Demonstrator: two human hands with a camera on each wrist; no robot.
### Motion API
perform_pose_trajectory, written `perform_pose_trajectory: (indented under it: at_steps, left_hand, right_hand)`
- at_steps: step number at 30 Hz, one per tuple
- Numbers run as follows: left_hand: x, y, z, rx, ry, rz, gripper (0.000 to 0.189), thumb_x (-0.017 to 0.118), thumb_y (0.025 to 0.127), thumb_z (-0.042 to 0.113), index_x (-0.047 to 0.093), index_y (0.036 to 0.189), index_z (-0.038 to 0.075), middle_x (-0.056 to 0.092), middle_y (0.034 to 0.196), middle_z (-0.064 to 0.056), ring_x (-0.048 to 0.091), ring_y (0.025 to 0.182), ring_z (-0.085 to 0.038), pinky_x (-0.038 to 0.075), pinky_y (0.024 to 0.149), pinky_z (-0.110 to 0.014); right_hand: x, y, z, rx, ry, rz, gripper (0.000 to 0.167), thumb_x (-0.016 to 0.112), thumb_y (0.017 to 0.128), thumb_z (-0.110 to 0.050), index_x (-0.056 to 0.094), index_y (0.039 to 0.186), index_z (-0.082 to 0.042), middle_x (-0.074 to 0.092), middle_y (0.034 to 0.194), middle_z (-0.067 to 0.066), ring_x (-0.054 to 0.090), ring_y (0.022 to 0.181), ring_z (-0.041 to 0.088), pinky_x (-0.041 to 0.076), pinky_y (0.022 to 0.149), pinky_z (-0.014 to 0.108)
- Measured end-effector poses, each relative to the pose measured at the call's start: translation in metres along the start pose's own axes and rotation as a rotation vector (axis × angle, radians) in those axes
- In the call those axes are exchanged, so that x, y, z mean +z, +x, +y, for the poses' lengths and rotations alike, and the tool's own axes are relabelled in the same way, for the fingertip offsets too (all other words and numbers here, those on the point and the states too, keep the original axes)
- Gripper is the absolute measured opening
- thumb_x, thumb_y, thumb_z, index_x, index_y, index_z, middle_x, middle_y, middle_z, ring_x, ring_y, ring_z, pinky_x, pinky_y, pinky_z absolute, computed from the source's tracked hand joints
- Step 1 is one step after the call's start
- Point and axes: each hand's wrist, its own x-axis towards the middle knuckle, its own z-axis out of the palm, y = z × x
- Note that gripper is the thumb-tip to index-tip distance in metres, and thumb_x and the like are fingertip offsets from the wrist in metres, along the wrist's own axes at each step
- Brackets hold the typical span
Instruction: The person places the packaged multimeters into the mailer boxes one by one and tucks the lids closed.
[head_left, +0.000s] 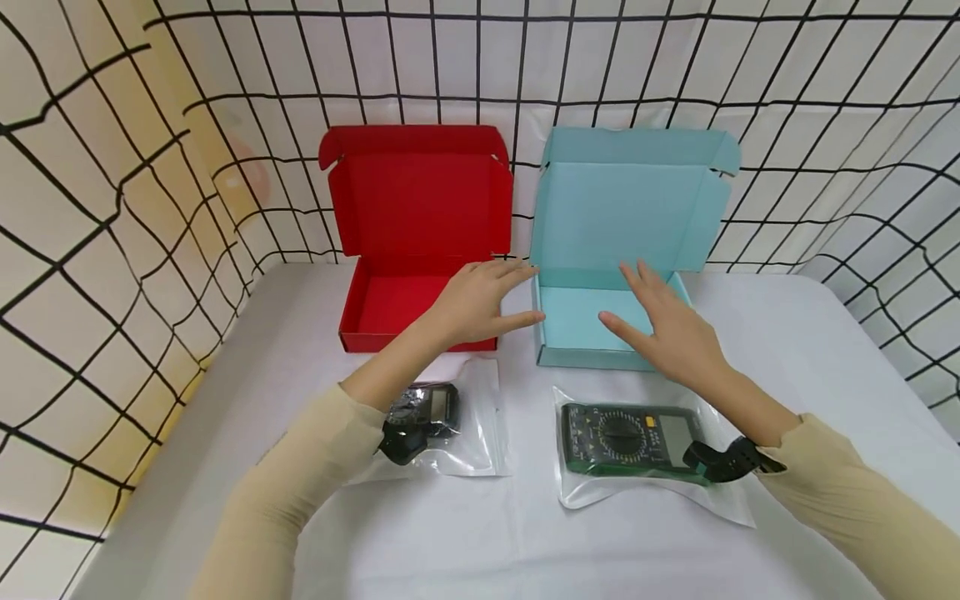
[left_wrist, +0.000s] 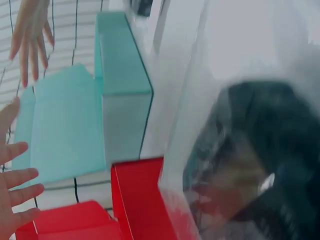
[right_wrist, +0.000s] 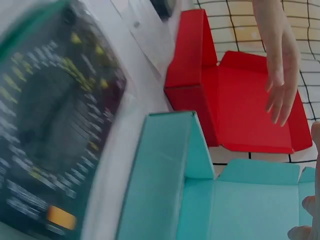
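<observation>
In the head view my left hand (head_left: 480,304) hovers over the right part of an open red cardboard box (head_left: 420,342), fingers straight, holding nothing. My right hand (head_left: 671,329) is spread above the open light-blue box (head_left: 592,357), also holding nothing. A green-edged multimeter (head_left: 626,437) in a clear plastic bag lies below the blue box, near my right wrist. Another bagged black meter (head_left: 442,407) lies in front of the red box, partly hidden behind my left forearm. The multimeter's dial (right_wrist: 50,120) looms large and blurred in the right wrist view.
Both boxes have their lids raised against a black wire grid (head_left: 480,58) at the back of the white-covered table (head_left: 465,533). More grid stands along the left and right sides. A dark wrist-worn camera (head_left: 723,460) sits by my right cuff.
</observation>
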Motion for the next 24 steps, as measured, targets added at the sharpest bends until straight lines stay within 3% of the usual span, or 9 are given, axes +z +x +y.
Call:
perform_pose_trajectory:
  at_steps: [6, 11, 17, 21, 24]
  left_hand:
    - [0.007, -0.009, 0.02, 0.104, 0.011, 0.011, 0.048, 0.055, 0.087, 0.049, 0.058, 0.126, 0.021, 0.055, 0.131, -0.002, 0.053, 0.118, -0.018, 0.043, 0.097, -0.036]
    - [0.015, -0.016, 0.036, 0.179, -0.029, 0.021, 0.044, 0.057, 0.087, 0.047, 0.061, 0.122, 0.02, 0.06, 0.124, -0.001, 0.057, 0.113, -0.015, 0.047, 0.093, -0.032]
    - [0.025, -0.018, 0.046, 0.206, -0.065, 0.016, 0.041, 0.058, 0.087, 0.045, 0.063, 0.12, 0.021, 0.063, 0.12, 0.003, 0.06, 0.105, -0.013, 0.049, 0.087, -0.028]
    - [0.031, -0.018, 0.05, 0.217, -0.083, -0.005, 0.041, 0.058, 0.087, 0.045, 0.063, 0.119, 0.02, 0.063, 0.118, 0.005, 0.061, 0.103, -0.012, 0.049, 0.086, -0.028]
    - [0.035, -0.018, 0.054, 0.221, -0.084, -0.031, 0.041, 0.057, 0.087, 0.045, 0.063, 0.119, 0.021, 0.064, 0.117, 0.006, 0.061, 0.102, -0.011, 0.048, 0.086, -0.028]
  right_hand:
    - [0.015, -0.023, -0.002, -0.038, 0.029, 0.014, 0.074, 0.044, 0.09, -0.056, 0.008, 0.149, -0.027, 0.015, 0.153, 0.008, 0.03, 0.132, 0.041, 0.042, 0.081, 0.064]
    - [0.026, -0.038, -0.001, -0.073, 0.028, 0.022, 0.072, 0.047, 0.091, -0.052, 0.012, 0.149, -0.027, 0.02, 0.152, 0.008, 0.034, 0.13, 0.041, 0.047, 0.075, 0.06]
    - [0.025, -0.043, 0.002, -0.051, 0.047, 0.02, 0.072, 0.047, 0.091, -0.051, 0.01, 0.149, -0.028, 0.019, 0.153, 0.008, 0.033, 0.13, 0.042, 0.051, 0.062, 0.053]
    - [0.021, -0.041, 0.011, -0.006, 0.108, 0.066, 0.07, 0.047, 0.093, -0.048, 0.011, 0.149, -0.027, 0.021, 0.152, 0.011, 0.033, 0.128, 0.044, 0.047, 0.07, 0.06]
    - [0.018, -0.038, 0.023, 0.01, 0.177, 0.127, 0.066, 0.047, 0.094, -0.042, 0.016, 0.149, -0.022, 0.023, 0.151, 0.015, 0.031, 0.129, 0.046, 0.036, 0.086, 0.067]
